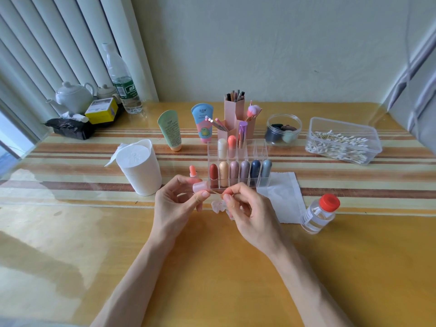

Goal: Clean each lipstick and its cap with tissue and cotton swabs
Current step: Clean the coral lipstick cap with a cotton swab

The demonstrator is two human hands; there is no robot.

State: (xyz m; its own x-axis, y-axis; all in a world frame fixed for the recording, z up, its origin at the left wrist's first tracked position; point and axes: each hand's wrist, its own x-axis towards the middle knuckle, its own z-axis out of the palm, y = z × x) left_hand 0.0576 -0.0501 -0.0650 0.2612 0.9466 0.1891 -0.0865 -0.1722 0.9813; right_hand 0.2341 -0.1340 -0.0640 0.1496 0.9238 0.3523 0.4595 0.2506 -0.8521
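Observation:
My left hand (175,201) grips a pale pink lipstick cap (201,186) between thumb and fingers, its opening turned to the right. My right hand (245,208) pinches a cotton swab (215,193) whose tip reaches the cap's mouth, and a crumpled tissue (219,206) sits under its fingers. An uncapped coral lipstick (192,172) stands on the table just behind my left hand. The clear organiser (259,147) holds several capped lipsticks in two rows.
A tissue roll in a white cup (141,167) stands to the left. A flat tissue (282,197) and a red-capped bottle of clear liquid (319,214) lie to the right. A box of cotton swabs (342,140), a jar, tubes and pink brush holders stand behind.

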